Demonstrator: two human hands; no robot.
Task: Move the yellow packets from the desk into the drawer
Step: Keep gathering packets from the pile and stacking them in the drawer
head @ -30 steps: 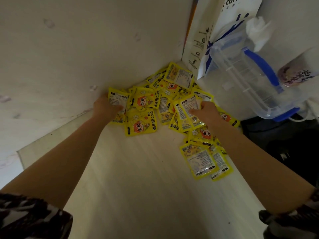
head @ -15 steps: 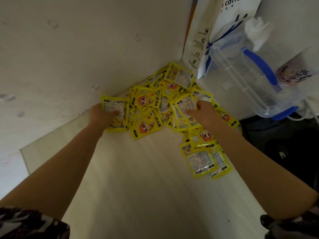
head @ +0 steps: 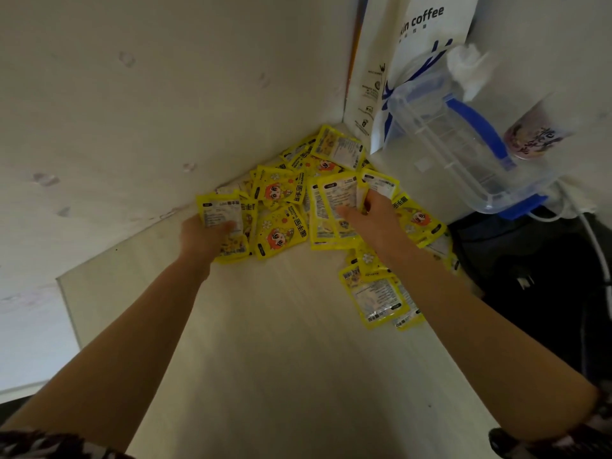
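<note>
Several yellow packets (head: pixel 281 193) with a cartoon face lie heaped in the far corner of the pale wooden desk (head: pixel 281 342), against the wall. My left hand (head: pixel 202 238) grips a small bunch of packets (head: pixel 220 212) at the heap's left edge, thumb on top. My right hand (head: pixel 374 223) holds a fan of packets (head: pixel 334 207) on the right side of the heap, printed backs facing up. A few more packets (head: pixel 377 299) lie under and beside my right forearm near the desk's right edge. No drawer is in view.
A clear plastic jug (head: pixel 463 144) with a blue handle stands at the back right, beside a white coffee bag (head: pixel 424 34) and a pink-printed cup (head: pixel 536 134). Beyond the desk's right edge is a dark bag (head: pixel 530 276) with white cables.
Both hands have closed on packets and lifted them slightly. The left bunch has tilted up and the right hand has gathered more packets into a fan.
</note>
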